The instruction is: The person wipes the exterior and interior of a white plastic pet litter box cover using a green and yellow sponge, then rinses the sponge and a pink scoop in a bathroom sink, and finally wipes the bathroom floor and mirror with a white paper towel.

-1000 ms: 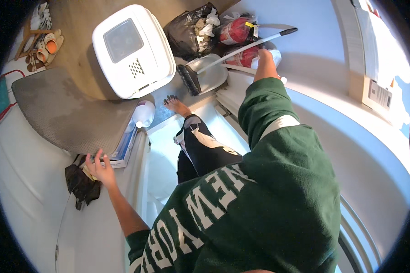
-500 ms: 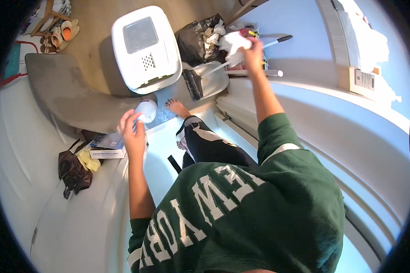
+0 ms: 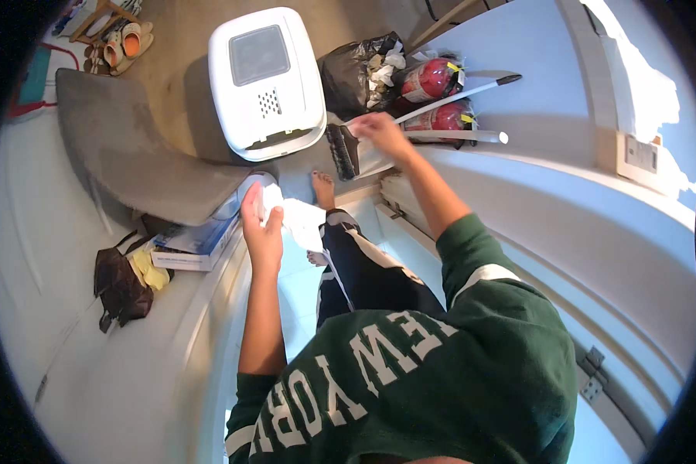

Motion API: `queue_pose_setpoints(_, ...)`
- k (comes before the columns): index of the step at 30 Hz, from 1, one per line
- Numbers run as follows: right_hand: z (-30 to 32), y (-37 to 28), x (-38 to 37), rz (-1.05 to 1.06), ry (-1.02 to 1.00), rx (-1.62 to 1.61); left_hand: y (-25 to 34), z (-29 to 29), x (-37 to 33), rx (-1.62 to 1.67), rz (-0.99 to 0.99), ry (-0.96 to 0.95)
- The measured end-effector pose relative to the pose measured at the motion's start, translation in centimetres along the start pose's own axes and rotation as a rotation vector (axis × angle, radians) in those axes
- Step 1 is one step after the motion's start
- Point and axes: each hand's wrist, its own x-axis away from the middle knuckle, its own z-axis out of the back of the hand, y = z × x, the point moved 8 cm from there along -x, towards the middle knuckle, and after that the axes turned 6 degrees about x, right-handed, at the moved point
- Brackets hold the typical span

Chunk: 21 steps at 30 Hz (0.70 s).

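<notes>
My left hand (image 3: 263, 236) is closed on a white, thin, limp sheet (image 3: 305, 222) that looks like tissue paper. The sheet spreads right of the thumb, and a narrow strip trails down over my dark trouser leg. Beyond its fingertips shows part of a round pale object (image 3: 260, 179), mostly covered. My right hand (image 3: 380, 136) is further forward, its fingers pointing left and somewhat blurred, with nothing visible in them. It hovers over the dark-bristled broom head (image 3: 342, 152) and hides part of the pale dustpan (image 3: 373, 161).
A white covered litter box (image 3: 267, 93) stands ahead, beside a black rubbish bag (image 3: 357, 73). Red fire extinguishers (image 3: 433, 80) and white poles (image 3: 460, 137) line the right wall. To the left are a grey chair (image 3: 124, 147), a blue-and-white box (image 3: 189, 251) and a dark bag (image 3: 121, 288).
The white sheet has gone from my right hand at the far right to my left hand. My right hand has come left and nearer; my left has shifted slightly right.
</notes>
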Motion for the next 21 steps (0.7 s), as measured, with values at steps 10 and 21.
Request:
queue_pose_setpoints(10, 11.1, 18.4, -25.2, -0.213, 0.417, 1.23, -13.5, -2.9, -7.2, 0.026, 0.373, -0.06)
queue_pose_setpoints(21, 10.2, 27.0, -34.1, -0.038, 0.583, 1.492, -21.1, -7.4, -15.1, 0.08, 0.628, -0.02)
